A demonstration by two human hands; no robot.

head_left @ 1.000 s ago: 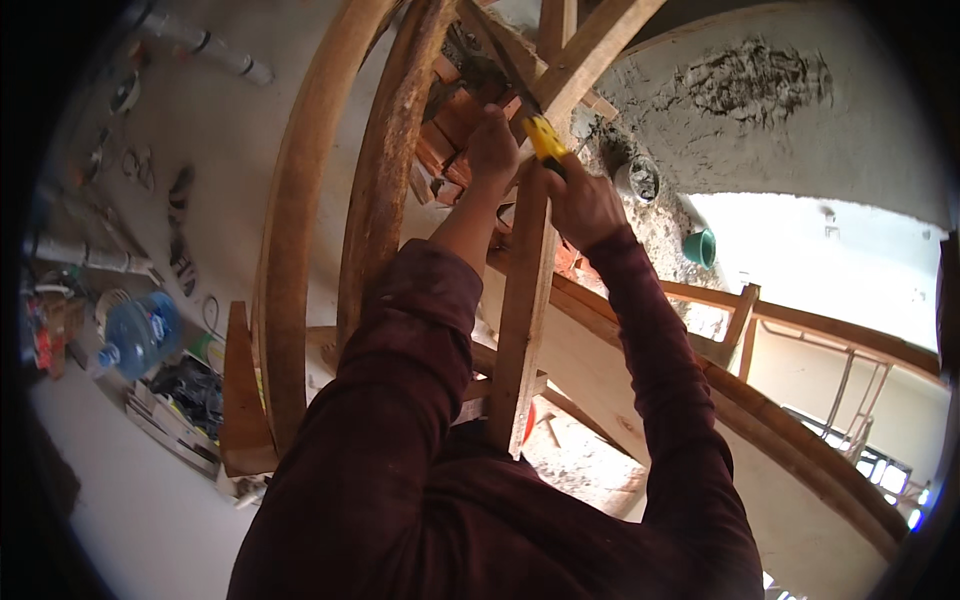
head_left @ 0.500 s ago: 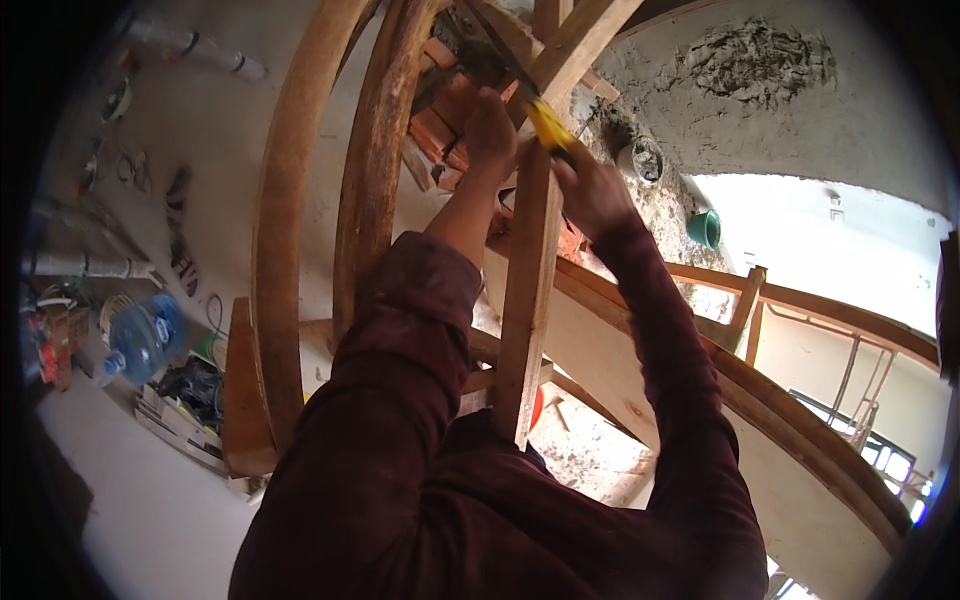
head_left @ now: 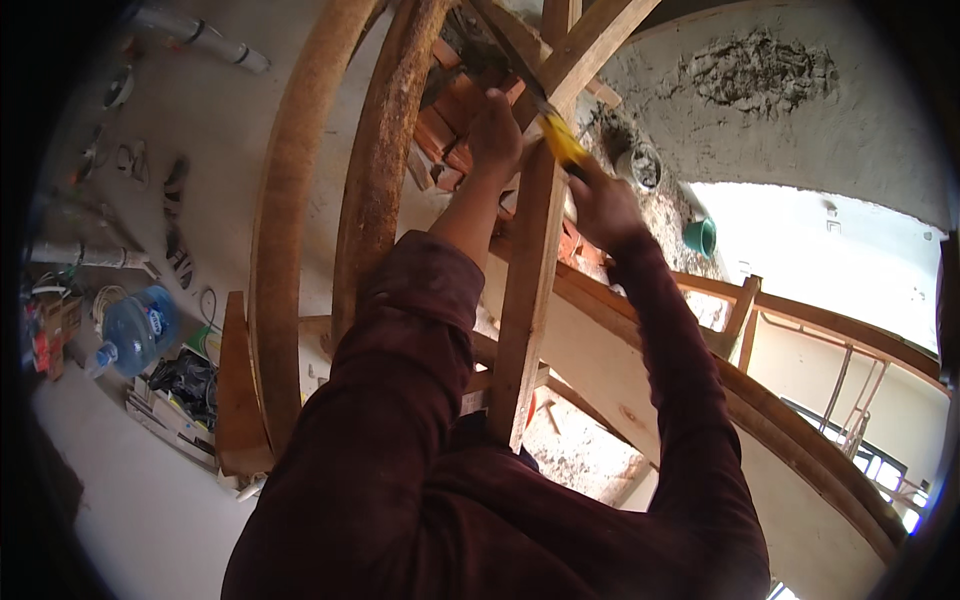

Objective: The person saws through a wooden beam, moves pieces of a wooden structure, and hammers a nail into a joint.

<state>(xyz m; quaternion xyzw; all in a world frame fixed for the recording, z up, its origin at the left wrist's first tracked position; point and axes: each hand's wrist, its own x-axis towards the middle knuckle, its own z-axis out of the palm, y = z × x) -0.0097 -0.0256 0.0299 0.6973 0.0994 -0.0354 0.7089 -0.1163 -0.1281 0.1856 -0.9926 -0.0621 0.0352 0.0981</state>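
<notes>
From my head camera, my own maroon sleeves hid much below, and the tool's tip was lost among the timbers. The yellow-handled tool (head_left: 562, 142) sat just above my right hand (head_left: 603, 205), which gripped it closed. My left hand (head_left: 495, 130) pressed against red bricks (head_left: 452, 125) beside the upright wooden strut (head_left: 525, 300); its grip I couldn't tell.
</notes>
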